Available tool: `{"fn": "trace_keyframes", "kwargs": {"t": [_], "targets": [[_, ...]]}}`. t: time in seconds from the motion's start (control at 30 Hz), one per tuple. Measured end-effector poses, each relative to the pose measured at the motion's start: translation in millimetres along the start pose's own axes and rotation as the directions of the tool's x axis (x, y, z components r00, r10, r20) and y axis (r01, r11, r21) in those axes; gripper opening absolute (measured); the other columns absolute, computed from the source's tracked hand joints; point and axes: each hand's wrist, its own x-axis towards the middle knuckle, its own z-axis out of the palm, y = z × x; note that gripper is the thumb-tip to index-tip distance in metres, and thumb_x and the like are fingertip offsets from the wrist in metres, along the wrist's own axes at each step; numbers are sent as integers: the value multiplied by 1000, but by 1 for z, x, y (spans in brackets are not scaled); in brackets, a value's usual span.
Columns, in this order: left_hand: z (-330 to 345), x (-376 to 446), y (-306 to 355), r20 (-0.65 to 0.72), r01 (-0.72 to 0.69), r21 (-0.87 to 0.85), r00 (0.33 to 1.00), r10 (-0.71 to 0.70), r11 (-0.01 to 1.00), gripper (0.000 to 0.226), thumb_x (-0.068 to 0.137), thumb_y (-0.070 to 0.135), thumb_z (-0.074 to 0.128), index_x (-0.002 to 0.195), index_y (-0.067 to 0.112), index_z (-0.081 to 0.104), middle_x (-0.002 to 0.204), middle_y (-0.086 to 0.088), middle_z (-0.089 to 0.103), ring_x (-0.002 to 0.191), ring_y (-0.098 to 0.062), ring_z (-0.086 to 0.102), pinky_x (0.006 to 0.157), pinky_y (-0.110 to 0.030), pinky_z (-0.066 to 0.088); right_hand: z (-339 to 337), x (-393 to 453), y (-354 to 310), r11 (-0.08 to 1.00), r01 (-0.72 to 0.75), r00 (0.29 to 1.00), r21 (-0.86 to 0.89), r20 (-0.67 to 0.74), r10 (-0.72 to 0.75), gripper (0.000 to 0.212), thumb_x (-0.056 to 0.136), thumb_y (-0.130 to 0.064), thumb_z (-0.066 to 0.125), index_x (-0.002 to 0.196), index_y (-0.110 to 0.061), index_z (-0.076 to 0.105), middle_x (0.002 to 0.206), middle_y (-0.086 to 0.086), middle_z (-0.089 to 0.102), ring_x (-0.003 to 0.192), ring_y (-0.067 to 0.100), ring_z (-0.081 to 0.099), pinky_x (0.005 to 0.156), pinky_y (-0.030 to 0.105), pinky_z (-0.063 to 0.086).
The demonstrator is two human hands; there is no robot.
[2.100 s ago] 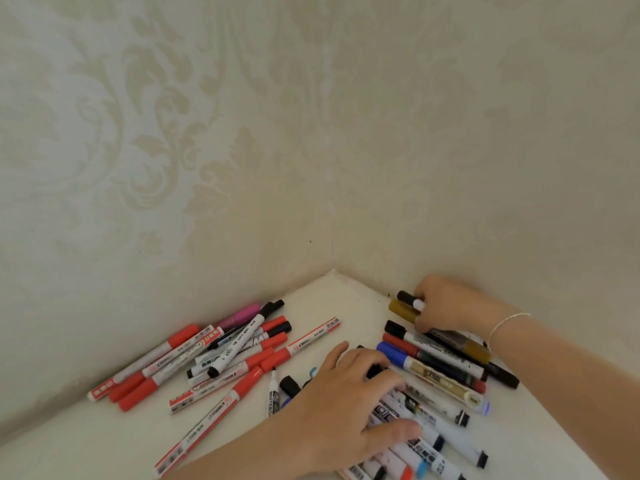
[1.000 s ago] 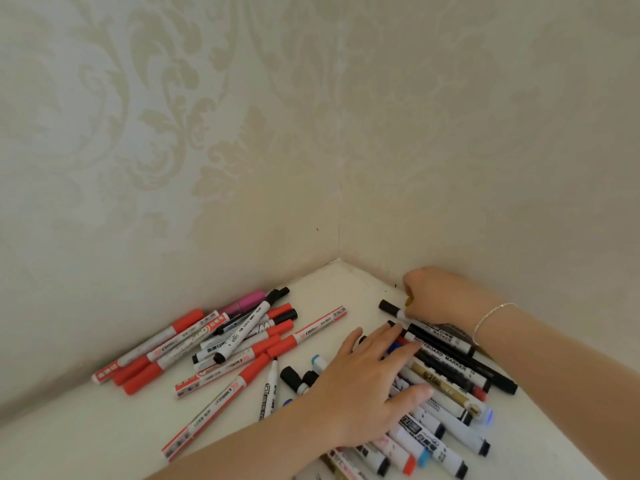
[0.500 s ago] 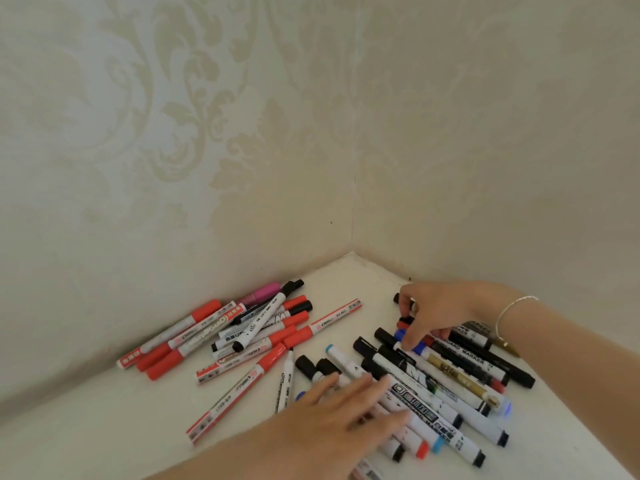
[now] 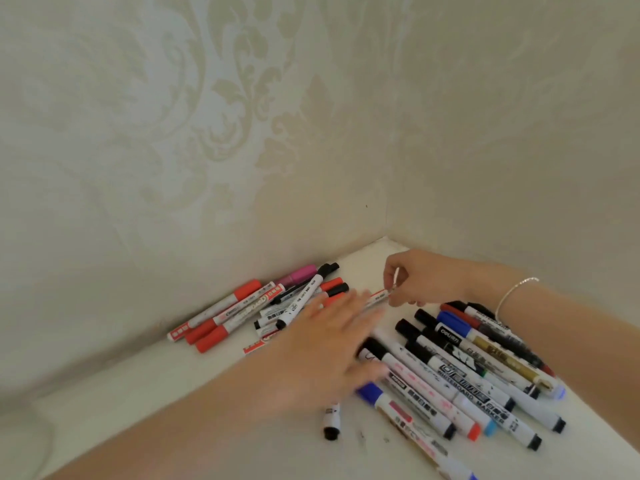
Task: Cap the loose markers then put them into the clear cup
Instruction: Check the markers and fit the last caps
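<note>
Loose markers lie in two heaps on a white tabletop [image 4: 145,403] in a wall corner. The left heap [image 4: 235,313] is mostly slim red-and-white markers, with a pink and a black one. Thicker whiteboard markers [image 4: 467,372] with black, blue and red caps make up the right heap. My right hand [image 4: 429,282] pinches the white end of a slim red-and-white marker [image 4: 378,298] between the heaps. My left hand [image 4: 329,344], blurred, is flat with fingers spread over that marker's other end. A faint rounded translucent shape [image 4: 24,441] at the bottom left may be the clear cup.
Patterned wallpaper walls [image 4: 242,150] close in the table at the back and right, meeting in a corner [image 4: 386,237]. A short white marker with a black cap [image 4: 331,422] lies alone near my left forearm. A thin bracelet [image 4: 512,292] is on my right wrist.
My right hand has left the right heap and moved left to pinch the slim red-and-white marker. My left hand has slid up and left from the whiteboard markers toward the red heap.
</note>
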Motion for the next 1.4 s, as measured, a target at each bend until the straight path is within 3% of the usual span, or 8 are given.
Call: {"fn": "trace_keyframes", "kwargs": {"t": [0.3, 0.5, 0.7, 0.87, 0.93, 1.03, 1.13, 1.4], "targets": [[-8, -24, -63, 134, 288, 50, 947, -293, 956, 99, 82, 72, 44, 151, 28, -11, 161, -4, -11, 148, -20, -9, 120, -42, 1, 25, 12, -34, 994, 32, 982, -108, 189, -11, 32, 75, -35, 76, 81, -17, 50, 79, 4, 56, 59, 14, 48, 57, 23, 39], [2, -31, -62, 72, 250, 4, 966, -250, 968, 75, 87, 59, 52, 147, 34, 15, 142, -1, 32, 133, -21, 31, 105, -34, 33, 26, 22, -50, 984, 29, 974, -175, 228, 12, 30, 76, -28, 77, 82, -11, 52, 70, 3, 56, 49, 12, 45, 48, 21, 36], [3, -29, -68, 39, 255, -2, 966, -255, 967, 66, 85, 59, 55, 140, 34, 28, 132, -1, 38, 124, -21, 41, 93, -33, 39, 29, 11, -75, 990, -80, 864, -114, 488, 126, 19, 85, -30, 66, 76, -17, 57, 66, 1, 68, 44, 8, 54, 45, 16, 41], [3, -21, -75, 30, 256, 16, 966, -256, 967, 57, 83, 57, 56, 127, 29, 35, 125, -1, 46, 117, -21, 47, 88, -34, 41, 63, 11, -100, 899, 15, 940, -437, 314, 137, 26, 84, -17, 63, 62, -10, 51, 33, 0, 53, 42, 8, 50, 52, 17, 43], [1, -19, -77, 42, 250, 30, 967, -252, 968, 53, 83, 57, 55, 122, 27, 36, 123, -1, 47, 114, -22, 49, 86, -35, 42, 62, 12, -104, 883, 10, 939, -469, 308, 153, 25, 83, -13, 64, 62, -10, 50, 42, 6, 61, 37, 6, 50, 52, 17, 43], [-1, -20, -79, 39, 247, 15, 968, -247, 969, 50, 86, 61, 48, 120, 26, 37, 120, 1, 46, 110, -22, 51, 83, -36, 46, 30, 13, -98, 977, -121, 889, -174, 420, 184, 12, 84, -8, 64, 74, -2, 61, 63, 9, 71, 49, 11, 63, 52, 19, 51], [-3, -23, -78, -22, 230, 13, 973, -230, 973, 45, 91, 63, 38, 121, 29, 38, 120, 3, 48, 108, -21, 55, 82, -36, 48, -25, 14, -83, 979, -161, 955, 126, 271, 122, 11, 84, -10, 68, 80, -2, 62, 80, 14, 74, 59, 14, 68, 56, 22, 54], [-10, -24, -61, 30, 274, 41, 961, -275, 961, 46, 93, 48, 46, 124, 18, 30, 107, -2, 63, 95, -27, 63, 69, -34, 43, -59, 34, -38, 714, -52, 979, 698, -104, 173, 7, 91, -7, 55, 90, -3, 50, 88, 16, 54, 80, 33, 72, 63, 35, 61]]}}
